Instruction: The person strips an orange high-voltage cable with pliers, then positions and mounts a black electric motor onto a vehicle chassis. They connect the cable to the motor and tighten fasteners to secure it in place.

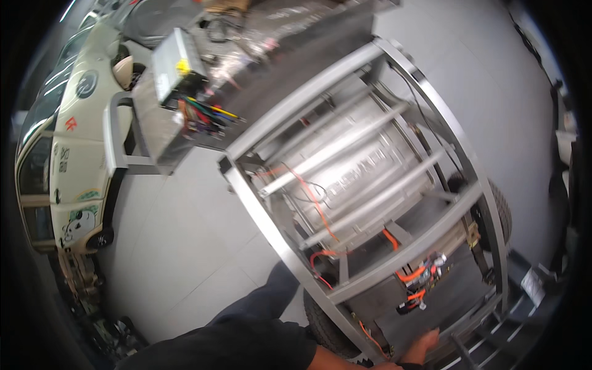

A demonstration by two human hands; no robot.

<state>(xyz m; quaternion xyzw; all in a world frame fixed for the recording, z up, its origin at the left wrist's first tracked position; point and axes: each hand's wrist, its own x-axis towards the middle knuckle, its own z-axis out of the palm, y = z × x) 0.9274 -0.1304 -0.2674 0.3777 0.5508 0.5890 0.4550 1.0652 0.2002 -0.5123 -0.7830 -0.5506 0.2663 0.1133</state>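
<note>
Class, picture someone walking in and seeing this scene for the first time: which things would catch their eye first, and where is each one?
The big metal frame, with a ribbed silver drum inside it, fills the middle. Bright orange cables run through it down to the lower right, where a hand reaches toward its base. At upper left a grey box sprouting a bundle of coloured wires sits on a steel table, and a cream vehicle with cartoon stickers curves along the left edge.

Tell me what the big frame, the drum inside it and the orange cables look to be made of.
Frame: likely brushed steel or aluminium, grey with a dull sheen.
Drum: probably polished sheet metal, showing bright streaky reflections.
Orange cables: seemingly plastic-sheathed wire, smooth and bending freely.
</note>
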